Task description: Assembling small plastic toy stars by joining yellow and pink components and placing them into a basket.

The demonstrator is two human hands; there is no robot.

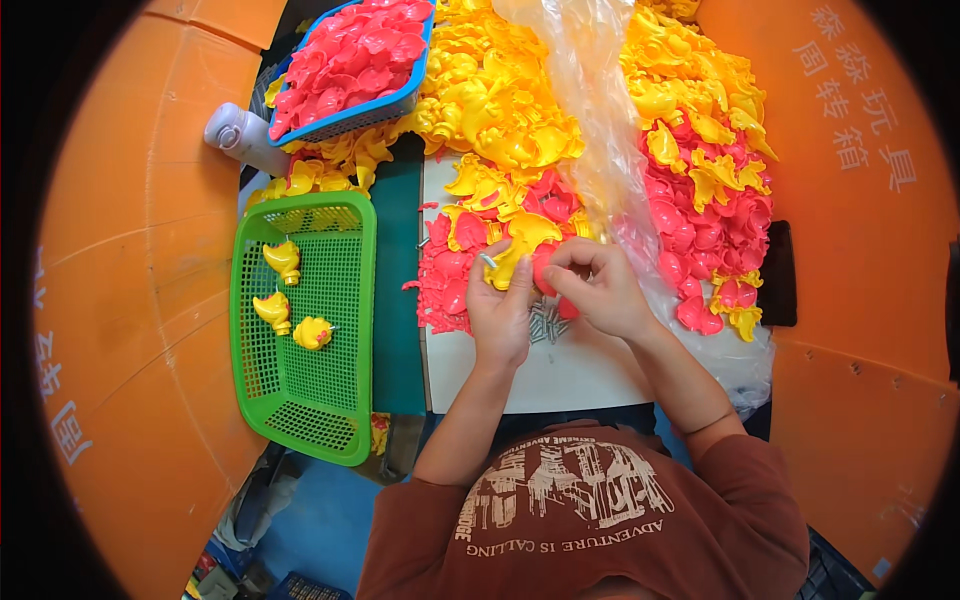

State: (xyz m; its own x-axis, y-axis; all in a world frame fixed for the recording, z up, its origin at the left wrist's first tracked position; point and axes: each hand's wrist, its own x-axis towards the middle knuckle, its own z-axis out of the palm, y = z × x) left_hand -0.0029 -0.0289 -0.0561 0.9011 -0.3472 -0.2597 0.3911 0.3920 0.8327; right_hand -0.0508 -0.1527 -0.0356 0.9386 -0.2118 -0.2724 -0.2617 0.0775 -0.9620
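Observation:
My left hand (499,312) holds a yellow plastic toy shell (526,238), its fingers closed around the lower part. A small pale metal pin (487,261) sticks out by the left fingertips. Close beside it, my right hand (606,292) pinches a pink plastic piece (543,268) against the yellow shell. Whether the two parts are joined cannot be seen. Just below the hands, several metal pins (547,324) lie on the white tabletop (590,375). Loose pink pieces (447,270) are spread to the left of my left hand.
A green basket (369,300) at the left holds three yellow bird-shaped toys (283,262). Behind it stand a white bottle (243,138) and a blue basket (424,80) of pink pieces. Yellow shells (490,95) pile up at the back, with clear plastic sheeting (600,120). Orange panels (840,250) flank both sides.

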